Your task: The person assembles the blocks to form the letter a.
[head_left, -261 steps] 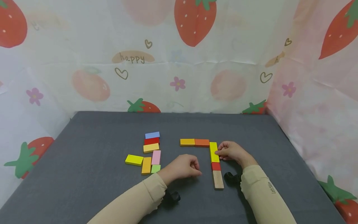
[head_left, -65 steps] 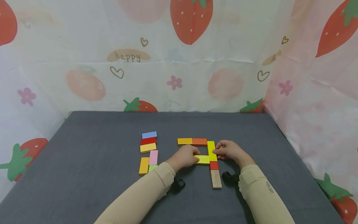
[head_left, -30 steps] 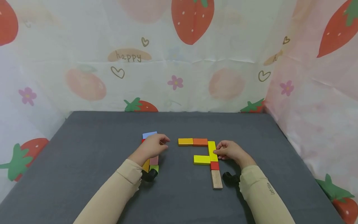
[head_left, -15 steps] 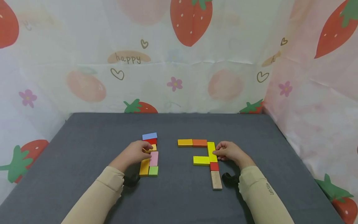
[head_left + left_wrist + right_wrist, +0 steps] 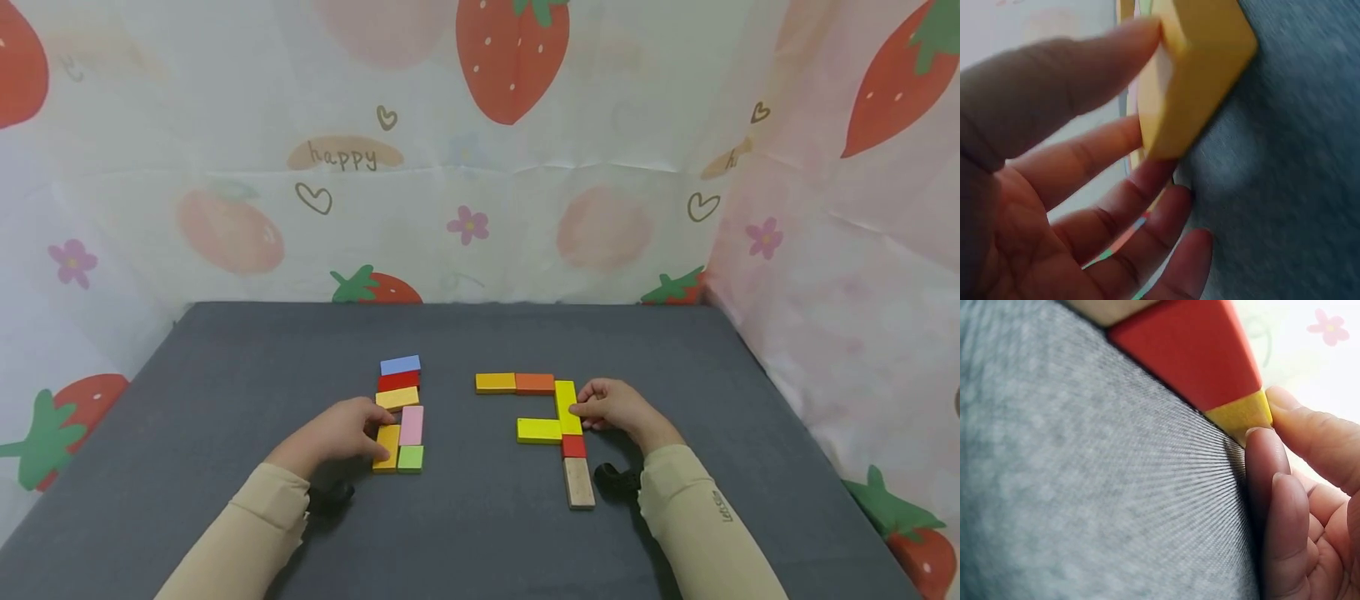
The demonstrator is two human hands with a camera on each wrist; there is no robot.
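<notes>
While L hand (image 5: 341, 435) pinches rect. orange block (image 5: 392, 452) & R hand (image 5: 626, 412) grips rect. yellow block (image 5: 566, 402), grey cloth-topped table (image 5: 480, 533) fronts white strawberry-print backdrop (image 5: 420, 192)

- Left arm (image 5: 228, 533) reaches forward, slanting inward.
- Left grip (image 5: 337, 433) pinches, thumb opposite gently bent fingers.
- Right arm (image 5: 708, 525) slants inward.
- Right grip (image 5: 621, 410) pinches, thumb and forefinger close, other fingers curled.
</notes>
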